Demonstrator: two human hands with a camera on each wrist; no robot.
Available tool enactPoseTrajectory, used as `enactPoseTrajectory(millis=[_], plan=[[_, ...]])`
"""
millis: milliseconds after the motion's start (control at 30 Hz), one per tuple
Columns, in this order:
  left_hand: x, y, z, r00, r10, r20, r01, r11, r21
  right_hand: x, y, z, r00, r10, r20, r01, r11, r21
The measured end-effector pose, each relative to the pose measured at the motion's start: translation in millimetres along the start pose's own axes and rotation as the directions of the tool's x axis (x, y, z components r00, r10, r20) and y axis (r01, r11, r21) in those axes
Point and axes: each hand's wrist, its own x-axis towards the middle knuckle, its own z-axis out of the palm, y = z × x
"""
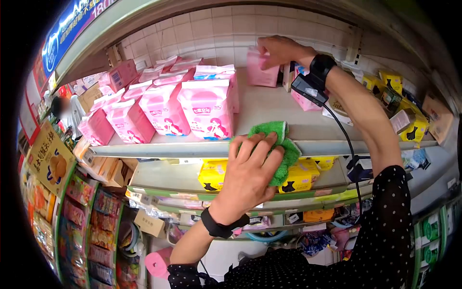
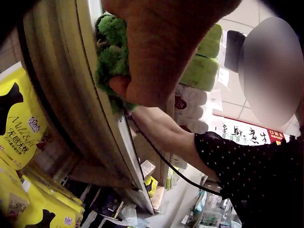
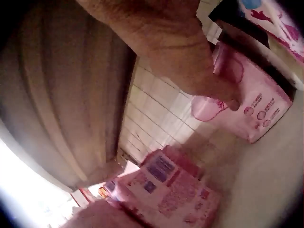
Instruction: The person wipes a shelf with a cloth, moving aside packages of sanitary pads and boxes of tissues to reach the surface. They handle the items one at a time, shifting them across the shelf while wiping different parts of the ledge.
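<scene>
My left hand point(image 1: 250, 168) grips a fuzzy green cleaning cloth point(image 1: 291, 153) at the front edge of the upper shelf point(image 1: 183, 150). In the left wrist view the cloth point(image 2: 113, 57) bunches under the thumb against the shelf edge. Toward the back wall, my right hand point(image 1: 281, 50) holds a pink pack of sanitary pads point(image 1: 262, 76) near its top. The right wrist view shows the thumb over the printed face of this pack point(image 3: 259, 107); the other fingers are mostly hidden. Rows of similar pink packs point(image 1: 207, 108) stand left of both hands.
Yellow packs point(image 1: 301, 176) line the shelf below. More boxes and yellow packs point(image 1: 414, 120) crowd the upper shelf's right end. An overhead shelf board point(image 3: 66, 95) hangs above the right hand. A black cable point(image 1: 355, 164) runs down from the right wrist.
</scene>
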Motion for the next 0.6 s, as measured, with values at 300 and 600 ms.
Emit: enactPoseTrajectory(millis=[300,600], plan=[[-2,-1,3,1.000,0.014,-0.018,-0.013,1.000,0.007,40,-36,-4,0.961,-0.164,-0.224,0.226,0.930,0.289],[-4,-3,2,1.000,0.021,-0.013,-0.020,1.000,0.002,53,-48,18,0.997,0.003,0.072,-0.045,0.812,0.582]])
